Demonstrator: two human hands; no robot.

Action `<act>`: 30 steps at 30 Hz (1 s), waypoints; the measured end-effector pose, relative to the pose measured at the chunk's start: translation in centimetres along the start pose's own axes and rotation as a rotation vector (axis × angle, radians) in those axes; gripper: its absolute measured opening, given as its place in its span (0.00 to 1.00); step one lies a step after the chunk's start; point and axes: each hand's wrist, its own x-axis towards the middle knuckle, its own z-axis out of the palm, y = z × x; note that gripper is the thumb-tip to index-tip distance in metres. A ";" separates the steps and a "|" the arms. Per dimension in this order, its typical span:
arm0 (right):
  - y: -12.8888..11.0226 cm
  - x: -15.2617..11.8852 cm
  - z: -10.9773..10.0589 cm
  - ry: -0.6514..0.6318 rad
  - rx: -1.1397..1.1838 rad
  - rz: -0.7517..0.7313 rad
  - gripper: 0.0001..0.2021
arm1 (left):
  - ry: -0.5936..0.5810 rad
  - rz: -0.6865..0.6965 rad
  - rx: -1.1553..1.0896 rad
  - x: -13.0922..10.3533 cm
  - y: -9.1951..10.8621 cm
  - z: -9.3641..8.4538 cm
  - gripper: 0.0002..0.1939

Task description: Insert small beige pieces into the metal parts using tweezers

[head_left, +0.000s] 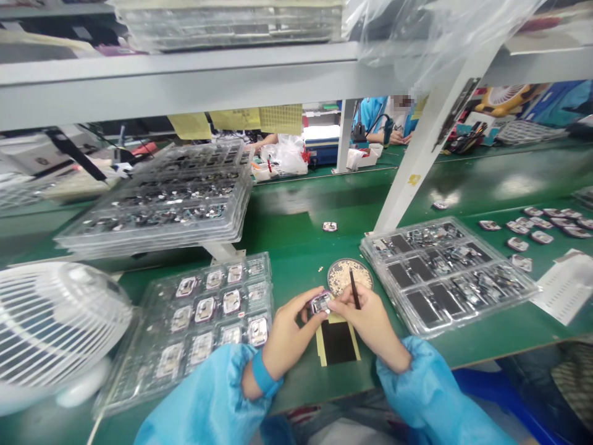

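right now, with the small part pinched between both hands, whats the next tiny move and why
Probably bring the dark tool tip down onto the small part. The left hand already pinches the part steady over the black pad, and the right hand holds the tool upright just beside it.

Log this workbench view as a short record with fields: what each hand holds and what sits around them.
left hand: grips small part
right hand: touches the part, holds thin dark tool
under hands: black pad
beyond hands: round dish of tiny pieces
left: clear tray of parts, white fan
right: tray with dark cells
surface: green bench
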 end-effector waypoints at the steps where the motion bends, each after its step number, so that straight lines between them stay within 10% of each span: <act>1: 0.0 0.0 0.0 0.002 0.003 0.004 0.20 | 0.002 0.009 0.004 0.0 -0.1 0.0 0.21; 12: -0.3 -0.1 0.4 0.026 -0.036 -0.015 0.20 | 0.025 -0.004 -0.029 0.1 0.0 -0.4 0.20; 20: -0.7 -0.6 1.3 0.027 -0.097 -0.101 0.17 | -0.117 -0.218 -0.611 0.4 0.0 0.0 0.25; 30: -0.5 -0.8 1.4 0.038 -0.145 -0.109 0.13 | -0.093 -0.252 -0.713 0.4 0.2 -0.1 0.25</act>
